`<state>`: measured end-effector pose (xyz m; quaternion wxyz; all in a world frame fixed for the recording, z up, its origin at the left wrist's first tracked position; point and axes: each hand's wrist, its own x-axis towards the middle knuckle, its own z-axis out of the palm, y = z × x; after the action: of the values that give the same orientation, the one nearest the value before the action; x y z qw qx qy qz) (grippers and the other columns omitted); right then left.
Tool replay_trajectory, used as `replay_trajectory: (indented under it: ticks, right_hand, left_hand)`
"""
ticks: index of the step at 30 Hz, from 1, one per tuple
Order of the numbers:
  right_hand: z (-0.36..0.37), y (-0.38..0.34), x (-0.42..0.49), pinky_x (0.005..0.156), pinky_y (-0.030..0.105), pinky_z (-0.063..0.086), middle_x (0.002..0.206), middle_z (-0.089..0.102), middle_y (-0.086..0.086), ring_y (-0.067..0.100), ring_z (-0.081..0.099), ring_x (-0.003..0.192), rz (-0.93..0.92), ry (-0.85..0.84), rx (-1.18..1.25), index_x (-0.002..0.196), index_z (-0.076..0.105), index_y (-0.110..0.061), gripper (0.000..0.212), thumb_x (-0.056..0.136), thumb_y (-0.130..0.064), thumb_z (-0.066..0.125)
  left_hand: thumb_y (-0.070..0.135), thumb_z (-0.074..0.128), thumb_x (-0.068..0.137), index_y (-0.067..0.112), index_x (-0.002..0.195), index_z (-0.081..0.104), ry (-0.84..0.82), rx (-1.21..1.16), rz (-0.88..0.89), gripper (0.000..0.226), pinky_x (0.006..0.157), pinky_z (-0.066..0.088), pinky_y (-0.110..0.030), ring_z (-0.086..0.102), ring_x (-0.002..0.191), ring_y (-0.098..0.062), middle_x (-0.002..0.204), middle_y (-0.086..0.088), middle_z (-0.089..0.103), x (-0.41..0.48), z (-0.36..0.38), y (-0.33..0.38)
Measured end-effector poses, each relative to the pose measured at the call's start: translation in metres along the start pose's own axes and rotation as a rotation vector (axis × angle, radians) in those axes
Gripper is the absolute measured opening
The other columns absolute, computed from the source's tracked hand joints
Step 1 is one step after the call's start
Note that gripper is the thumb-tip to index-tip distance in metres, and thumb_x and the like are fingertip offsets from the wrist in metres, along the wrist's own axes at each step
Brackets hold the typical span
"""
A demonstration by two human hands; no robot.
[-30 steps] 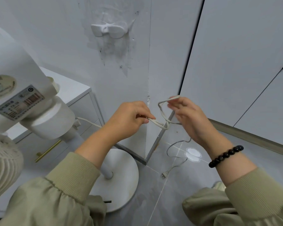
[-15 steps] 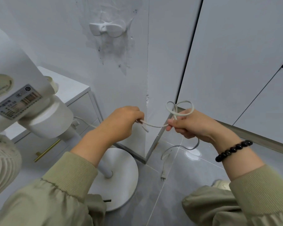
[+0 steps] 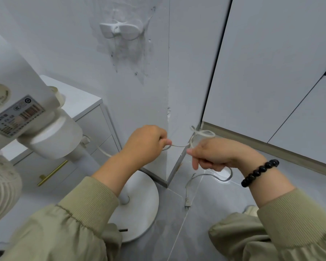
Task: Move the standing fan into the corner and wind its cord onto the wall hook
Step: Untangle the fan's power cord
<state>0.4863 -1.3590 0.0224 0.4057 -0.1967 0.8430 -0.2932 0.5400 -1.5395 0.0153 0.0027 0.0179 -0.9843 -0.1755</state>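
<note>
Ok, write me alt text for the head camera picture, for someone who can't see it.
Two hands hold a thin white cord taut between them: the left hand pinches it, the right hand grips small loops, and the plug trails below. The white standing fan is at left; the wall hook above carries no cord.

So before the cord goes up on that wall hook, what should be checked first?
1. The left hand grips the cord: ok.
2. The right hand holds the coiled loops: ok.
3. The hook is bare, nothing hanging on it: ok.
4. The plug is out of any socket, dangling free: ok.
5. Whole cord wound up: not ok, a tail hangs below the right hand.
6. Hook firmly fixed: cannot tell.
</note>
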Motion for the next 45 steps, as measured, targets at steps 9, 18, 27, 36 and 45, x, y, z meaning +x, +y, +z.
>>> replay_trajectory:
  ticks: [9, 18, 27, 36, 45]
  right_hand:
    - [-0.028, 0.019, -0.003, 0.038, 0.011, 0.030, 0.037, 0.043, -0.006, 0.002, 0.028, 0.031, -0.556, -0.360, 0.747, 0.064, 0.069, -0.013, 0.032, 0.079, -0.041, 0.064]
    - [-0.038, 0.025, 0.014, 0.029, 0.011, 0.018, 0.036, 0.041, -0.002, 0.006, 0.022, 0.022, -0.047, 0.625, 1.241, 0.075, 0.055, -0.006, 0.038, 0.101, -0.027, 0.037]
    - [-0.007, 0.019, 0.028, 0.056, 0.028, 0.034, 0.087, 0.060, 0.012, 0.024, 0.048, 0.066, 0.046, 0.571, -0.251, 0.100, 0.066, 0.003, 0.030, 0.086, 0.003, 0.039]
    - [0.004, 0.018, 0.028, 0.087, 0.032, 0.044, 0.126, 0.056, 0.005, 0.025, 0.050, 0.113, 0.034, 0.546, -0.729, 0.123, 0.060, -0.019, 0.046, 0.086, 0.001, 0.043]
    - [0.008, -0.011, 0.017, 0.075, -0.003, 0.032, 0.121, 0.056, -0.013, -0.004, 0.043, 0.109, -0.351, 0.360, -0.114, 0.119, 0.061, -0.023, 0.043, 0.085, 0.002, 0.053]
  left_hand:
    - [0.014, 0.053, 0.092, 0.011, 0.071, 0.057, -0.382, 0.253, 0.124, 0.021, 0.065, 0.036, -0.025, 0.051, 0.075, -0.022, 0.076, -0.002, 0.054, -0.005, 0.001, 0.003]
    - [0.008, 0.056, 0.087, 0.014, 0.076, 0.069, -0.357, -0.026, 0.194, 0.019, 0.078, 0.042, -0.023, 0.052, 0.078, -0.006, 0.081, 0.013, 0.055, -0.008, -0.015, -0.009]
    - [0.010, 0.051, 0.093, 0.018, 0.069, 0.066, 0.465, -0.876, -0.256, 0.029, 0.055, 0.039, -0.016, 0.042, 0.054, -0.011, 0.059, -0.003, 0.049, -0.009, -0.035, -0.025]
    - [0.009, 0.055, 0.091, 0.015, 0.072, 0.069, 0.347, -0.727, -0.169, 0.024, 0.071, 0.043, -0.020, 0.052, 0.069, -0.007, 0.077, -0.002, 0.062, -0.008, -0.030, -0.021]
    - [0.004, 0.061, 0.086, 0.006, 0.079, 0.073, 0.222, -0.544, 0.112, 0.015, 0.069, 0.037, -0.006, 0.051, 0.072, 0.006, 0.080, 0.013, 0.059, -0.008, -0.017, -0.018]
